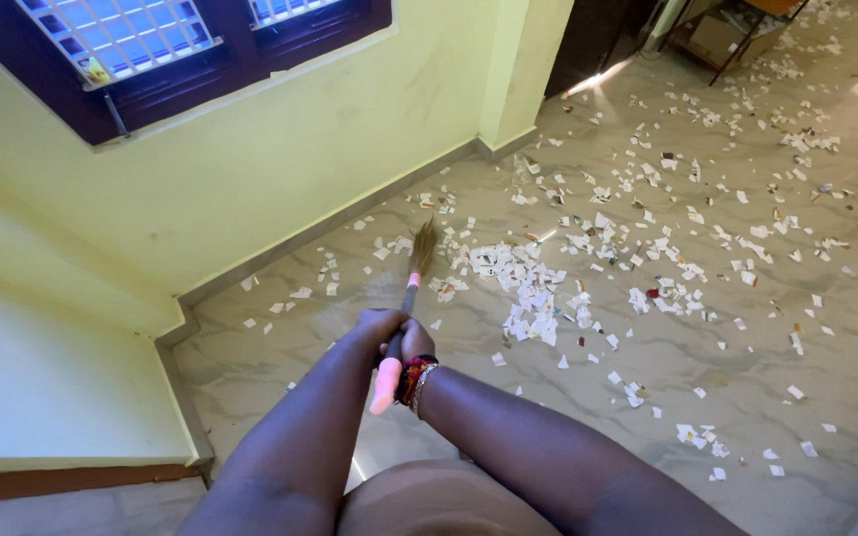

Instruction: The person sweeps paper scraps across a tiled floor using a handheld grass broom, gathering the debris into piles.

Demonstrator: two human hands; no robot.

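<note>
A: From the head camera, what do the 2 hands have hold of?

B: Both grip 1 broom (407, 303). The left hand (377, 326) wraps the handle, fingers curled fully round it. The right hand (415, 341) sits just beside it, touching it, fingers closed on the same handle. A red and metal bangle (417, 378) sits on the right wrist.

A: And where is the broom itself?

B: It slants away from the body. The pink handle end (385, 385) pokes out below the hands, and the brown bristle head (423, 247) rests on the marble floor (667, 357), near the skirting of the yellow wall (280, 149).

A: What lies around the bristles?

B: Torn paper scraps (523, 283), white mostly, spread across the floor. The thickest heap is just right of the bristles; thinner scatter runs toward the far right corner.

A: Anything else?

B: A dark-framed window (151, 60) with a grille is high on the wall, a pale ledge (52, 397) juts out at left, and a wooden stand (722, 35) is far off at top right.
</note>
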